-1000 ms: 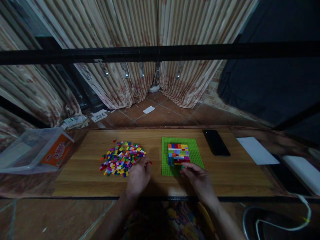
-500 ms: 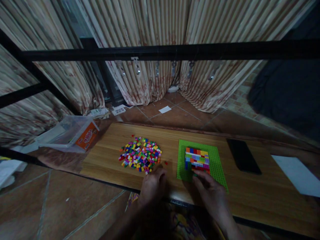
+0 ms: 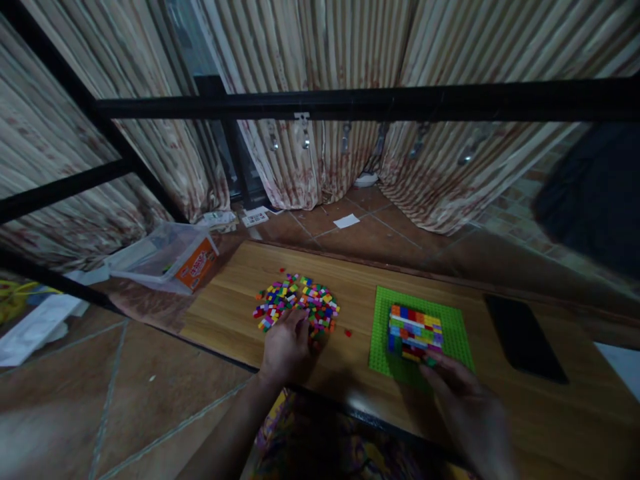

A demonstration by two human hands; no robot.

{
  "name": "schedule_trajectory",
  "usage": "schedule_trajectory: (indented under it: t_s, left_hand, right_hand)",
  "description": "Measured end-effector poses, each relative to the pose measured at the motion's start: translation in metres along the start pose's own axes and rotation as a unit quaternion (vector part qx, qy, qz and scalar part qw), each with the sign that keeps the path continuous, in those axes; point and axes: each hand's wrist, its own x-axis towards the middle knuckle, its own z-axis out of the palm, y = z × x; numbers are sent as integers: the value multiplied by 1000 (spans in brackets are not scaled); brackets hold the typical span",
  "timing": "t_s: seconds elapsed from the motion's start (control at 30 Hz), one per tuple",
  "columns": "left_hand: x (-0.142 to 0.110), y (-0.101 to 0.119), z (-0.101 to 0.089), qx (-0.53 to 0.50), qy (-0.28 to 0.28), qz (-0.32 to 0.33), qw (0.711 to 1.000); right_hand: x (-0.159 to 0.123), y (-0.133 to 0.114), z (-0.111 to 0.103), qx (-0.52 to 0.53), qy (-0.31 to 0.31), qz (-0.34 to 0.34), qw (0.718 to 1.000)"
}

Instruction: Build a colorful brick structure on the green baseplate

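Many small toy building bricks (image 3: 320, 300) in mixed colours lie in a loose pile on the wooden table. My left hand (image 3: 286, 343) is over the near side of this pile, fingers curled down and drawn together; what they hold, if anything, is hidden. To the right lies a bright green baseplate (image 3: 454, 327) bearing a block of coloured bricks set in rows (image 3: 413, 325). At the near right corner of that block, my right hand (image 3: 463, 390) pinches a small green brick (image 3: 430, 361) between thumb and finger.
A few stray red bricks (image 3: 349, 333) lie between pile and baseplate. A black flat slab, phone-like (image 3: 524, 337), and white paper (image 3: 620, 367) are on the right. A clear plastic box (image 3: 160, 263) with an orange label stands beyond the table's left end (image 3: 215, 300).
My left hand has moved forward from the table's near edge onto the brick pile. My right hand stays at the baseplate with the green brick. The whole view has shifted left.
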Motion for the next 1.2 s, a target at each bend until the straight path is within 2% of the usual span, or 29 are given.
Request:
schedule_trajectory:
  t_s: [0.17, 0.33, 0.43, 0.6, 0.8, 0.9, 1.07, 1.2]
  left_hand:
    - [-6, -18, -19, -4, 54, -29, 998]
    - [11, -47, -36, 3, 86, -56, 995]
    - [27, -59, -42, 27, 76, -49, 995]
    - [53, -66, -40, 96, 18, 2, 995]
    - [71, -67, -29, 104, -16, 79, 991]
    - [72, -62, -27, 98, -17, 89, 991]
    - [61, -42, -34, 36, -24, 48, 998]
    - [42, -26, -34, -32, -27, 62, 997]
  right_hand:
    - [2, 6, 0, -47, -3, 8, 999]
    - [3, 11, 5, -56, -31, 36, 997]
    - [3, 11, 9, -63, -30, 32, 997]
    - [3, 9, 11, -115, -25, -12, 993]
    - [4, 8, 12, -110, -25, -1, 994]
    - [4, 7, 14, -98, -19, -17, 995]
    - [3, -2, 21, -66, -34, -10, 997]
    - [3, -12, 26, -6, -33, 25, 999]
